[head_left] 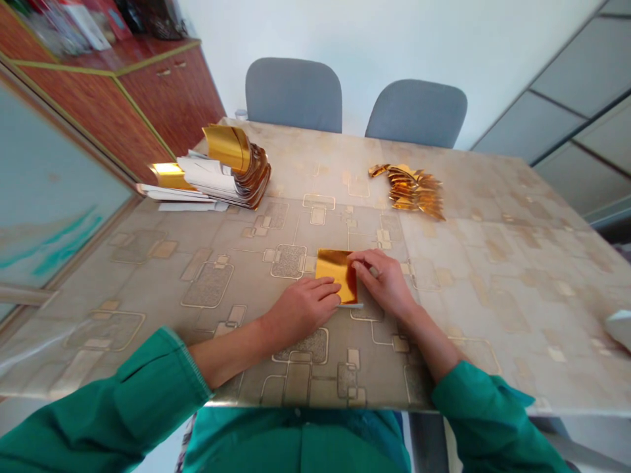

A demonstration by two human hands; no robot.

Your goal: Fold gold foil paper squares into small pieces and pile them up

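A square of gold foil paper [335,265] lies on the patterned tablecloth in front of me, with a thin white edge showing at its bottom. My left hand [309,302] rests on its lower left part, fingers lying flat and pressing it down. My right hand [382,279] pinches the paper's right edge near the upper corner between thumb and index finger. Farther back on the left stands a thick stack of gold and white paper sheets [211,177]. Several folded gold pieces [417,190] sit in a loose row at the back right.
Two grey chairs [294,94] stand behind the patterned table [473,276], against a white wall. A reddish wooden cabinet [167,98] is at the back left. A white object [620,327] shows at the right edge of the table.
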